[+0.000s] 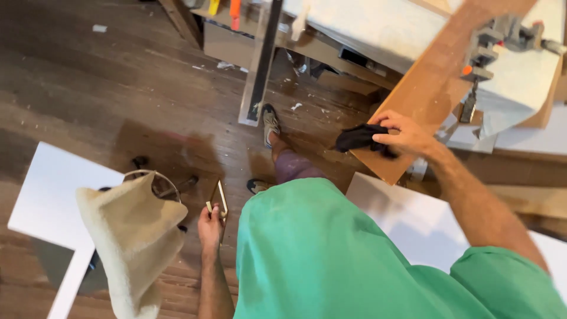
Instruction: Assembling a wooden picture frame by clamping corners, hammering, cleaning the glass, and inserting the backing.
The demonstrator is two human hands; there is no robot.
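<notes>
My right hand (404, 134) presses a black cloth (357, 137) onto the near end of a long brown wooden board (434, 82). A metal clamp (484, 50) holds the board to a white-topped workbench (384, 26). At my side, my left hand (211, 227) hangs low and grips a small thin object with a wire-like frame (220, 199); what it is I cannot tell. I wear a green shirt, and my feet stand on the dark wood floor.
A beige cloth (133, 236) hangs over a stool (156, 183) at the lower left. White panels (50, 198) lie on the floor, left and right. A metal bar (260, 65) leans against the bench. Scraps litter the floor (118, 88).
</notes>
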